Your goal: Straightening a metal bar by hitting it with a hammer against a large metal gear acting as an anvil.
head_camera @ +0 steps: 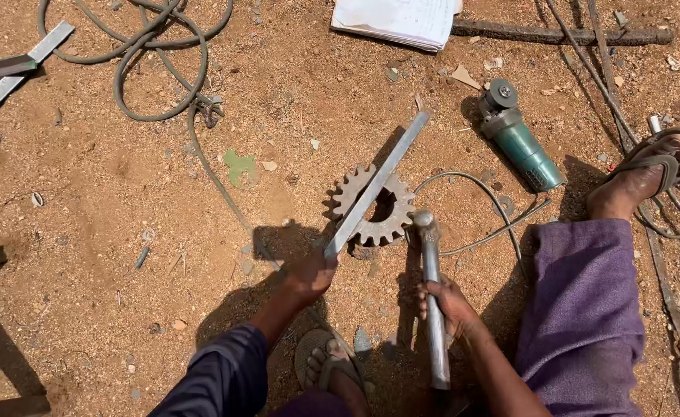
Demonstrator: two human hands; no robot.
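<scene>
The left hand (309, 276) is clenched on the near end of a flat steel bar (378, 185). The bar lies across the rusty gear wheel (374, 207), which rests flat on the sandy ground (108, 232). The bar's long axis runs diagonally, with the far end pointing up and to the right, past the gear toward the green angle grinder (519, 137). The right hand (448, 305) grasps a metal hammer (431, 286) by the handle, head resting just right of the gear. The bar looks straight and unmarked; the work appears to be at the positioning stage.
</scene>
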